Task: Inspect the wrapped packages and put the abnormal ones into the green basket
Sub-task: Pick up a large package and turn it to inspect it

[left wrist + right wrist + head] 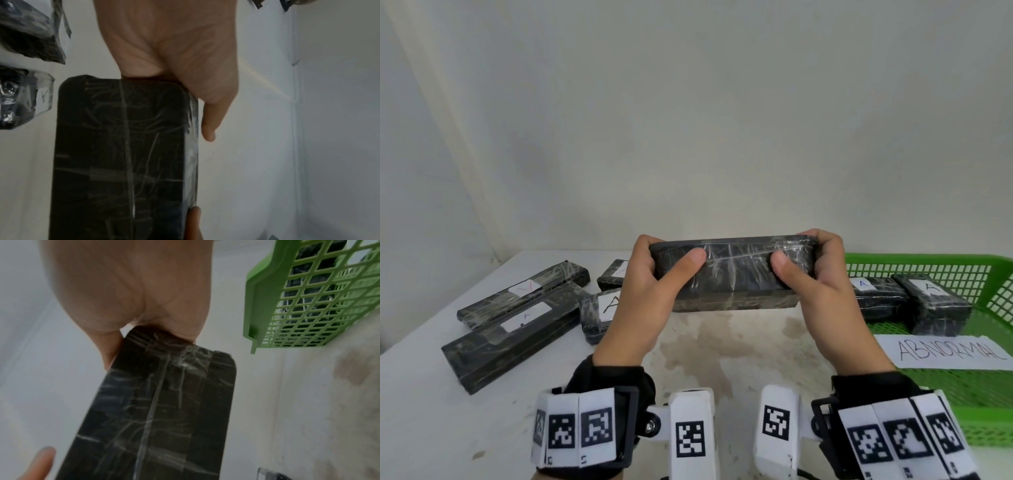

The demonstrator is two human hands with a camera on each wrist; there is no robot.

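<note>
Package (729, 274) gripped endwise between left hand (650, 294) and right hand (822, 287)

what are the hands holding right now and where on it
Both grip one black wrapped package, lifted above the table: the left hand at its left end, the right hand at its right end, thumbs on the near face.

Glossy, wrinkled clear film wraps the black package (729, 270); green basket (928, 265) is plastic mesh; bench (739, 346) is matt, stained.
</note>
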